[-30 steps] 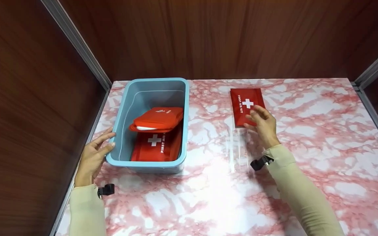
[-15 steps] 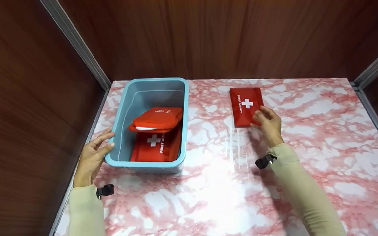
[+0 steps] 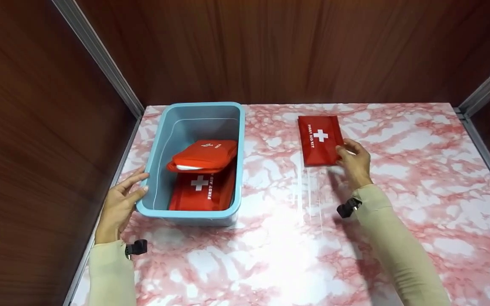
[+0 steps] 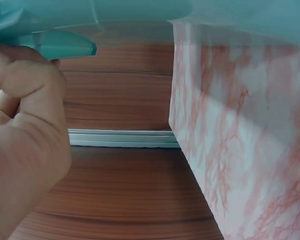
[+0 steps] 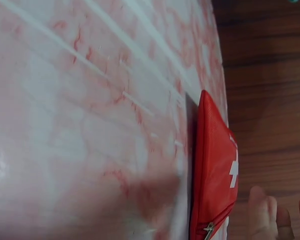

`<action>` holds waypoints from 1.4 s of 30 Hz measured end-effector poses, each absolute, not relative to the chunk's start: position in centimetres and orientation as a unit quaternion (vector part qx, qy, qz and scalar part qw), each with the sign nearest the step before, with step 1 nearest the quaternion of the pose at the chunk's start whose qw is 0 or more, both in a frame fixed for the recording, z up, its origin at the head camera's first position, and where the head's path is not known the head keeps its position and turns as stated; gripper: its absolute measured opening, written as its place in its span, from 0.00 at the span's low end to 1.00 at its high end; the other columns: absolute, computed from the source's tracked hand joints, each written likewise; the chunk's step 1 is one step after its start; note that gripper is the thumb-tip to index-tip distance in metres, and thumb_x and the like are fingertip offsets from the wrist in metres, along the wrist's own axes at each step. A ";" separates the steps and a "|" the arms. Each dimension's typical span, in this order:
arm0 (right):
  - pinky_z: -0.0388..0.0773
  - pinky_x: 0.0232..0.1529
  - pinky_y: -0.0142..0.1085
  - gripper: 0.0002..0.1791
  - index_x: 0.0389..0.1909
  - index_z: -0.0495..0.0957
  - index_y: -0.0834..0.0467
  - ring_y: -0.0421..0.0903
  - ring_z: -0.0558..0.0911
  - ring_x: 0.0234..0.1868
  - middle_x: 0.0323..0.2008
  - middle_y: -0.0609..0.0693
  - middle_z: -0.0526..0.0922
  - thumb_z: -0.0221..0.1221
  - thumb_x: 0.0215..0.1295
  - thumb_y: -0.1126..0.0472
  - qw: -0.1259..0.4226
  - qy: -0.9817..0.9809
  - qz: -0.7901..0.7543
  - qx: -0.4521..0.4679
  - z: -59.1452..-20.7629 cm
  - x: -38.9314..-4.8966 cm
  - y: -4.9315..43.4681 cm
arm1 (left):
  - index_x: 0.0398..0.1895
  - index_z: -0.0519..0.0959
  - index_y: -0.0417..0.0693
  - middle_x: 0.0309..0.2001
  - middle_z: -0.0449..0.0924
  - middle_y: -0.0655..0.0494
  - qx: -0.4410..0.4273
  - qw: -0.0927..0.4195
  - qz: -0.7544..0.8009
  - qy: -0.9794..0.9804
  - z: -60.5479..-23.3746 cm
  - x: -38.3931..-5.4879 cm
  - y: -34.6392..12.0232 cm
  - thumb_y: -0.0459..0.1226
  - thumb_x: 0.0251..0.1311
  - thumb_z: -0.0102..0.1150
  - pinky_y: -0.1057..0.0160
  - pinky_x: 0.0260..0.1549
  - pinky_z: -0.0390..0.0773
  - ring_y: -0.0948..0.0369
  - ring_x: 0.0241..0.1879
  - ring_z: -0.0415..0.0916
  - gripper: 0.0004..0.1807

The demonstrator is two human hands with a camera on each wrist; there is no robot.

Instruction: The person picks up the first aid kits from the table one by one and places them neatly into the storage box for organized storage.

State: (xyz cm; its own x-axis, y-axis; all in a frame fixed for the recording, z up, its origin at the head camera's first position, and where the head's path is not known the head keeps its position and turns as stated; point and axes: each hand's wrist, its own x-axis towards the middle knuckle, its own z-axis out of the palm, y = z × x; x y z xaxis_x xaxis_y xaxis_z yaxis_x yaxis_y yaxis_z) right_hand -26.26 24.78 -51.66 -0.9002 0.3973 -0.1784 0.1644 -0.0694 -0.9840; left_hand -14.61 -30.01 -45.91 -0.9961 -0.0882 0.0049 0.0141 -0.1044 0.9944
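Observation:
A red zippered first aid pouch [image 3: 318, 151] with a white cross lies flat on the marbled table, right of the bin. My right hand [image 3: 356, 163] is at its right edge, thumb and fingers bent and apart; in the right wrist view the fingertips [image 5: 258, 200] stand beside the red pouch [image 5: 217, 175], nothing between them. With my left hand [image 3: 117, 204] I grip the left rim of a blue plastic bin [image 3: 189, 213], thumb over the rim. Inside the bin, one orange-red pouch [image 3: 204, 155] leans on top of another red first aid pouch [image 3: 194, 199].
Dark wood-grain panels [image 3: 270, 55] rise behind and to both sides of the table. Metal strips [image 3: 113, 72] run along the corners. Pink and white marbled tabletop [image 3: 279, 255] shows in front of and between the bin and the loose pouch.
My right hand has slid a little to the right, from over the pouch's lower right part to its right edge. The pouch and bin keep their places, with my left hand still on the rim.

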 end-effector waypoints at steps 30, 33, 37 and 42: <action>0.73 0.60 0.48 0.29 0.67 0.70 0.66 0.60 0.77 0.58 0.64 0.69 0.71 0.59 0.66 0.61 0.047 -0.851 0.484 -0.199 -53.3 -27.5 26.6 | 0.59 0.73 0.22 0.64 0.74 0.62 0.038 0.029 -0.728 -0.684 -45.8 -14.6 -30.1 0.19 0.62 0.57 0.64 0.39 0.84 0.63 0.61 0.69 0.21; 0.72 0.62 0.48 0.29 0.67 0.70 0.66 0.60 0.75 0.60 0.64 0.69 0.71 0.60 0.66 0.62 0.049 -0.847 0.488 -0.205 -53.5 -27.7 26.5 | 0.58 0.74 0.23 0.64 0.74 0.62 0.040 0.028 -0.731 -0.681 -45.9 -14.6 -30.1 0.20 0.62 0.57 0.62 0.37 0.85 0.63 0.58 0.73 0.20; 0.71 0.64 0.49 0.29 0.66 0.71 0.67 0.60 0.72 0.61 0.64 0.69 0.71 0.60 0.65 0.63 0.051 -0.845 0.490 -0.208 -53.8 -28.0 26.4 | 0.57 0.76 0.24 0.63 0.74 0.63 0.038 0.027 -0.735 -0.676 -45.9 -14.5 -30.2 0.19 0.62 0.57 0.61 0.36 0.85 0.61 0.53 0.77 0.19; 0.71 0.62 0.49 0.27 0.64 0.73 0.68 0.60 0.73 0.59 0.62 0.69 0.72 0.61 0.63 0.65 0.061 -0.845 0.491 -0.202 -54.1 -28.2 26.4 | 0.59 0.73 0.23 0.63 0.74 0.65 0.043 0.019 -0.736 -0.676 -45.8 -14.5 -30.1 0.19 0.62 0.56 0.61 0.37 0.85 0.62 0.56 0.75 0.21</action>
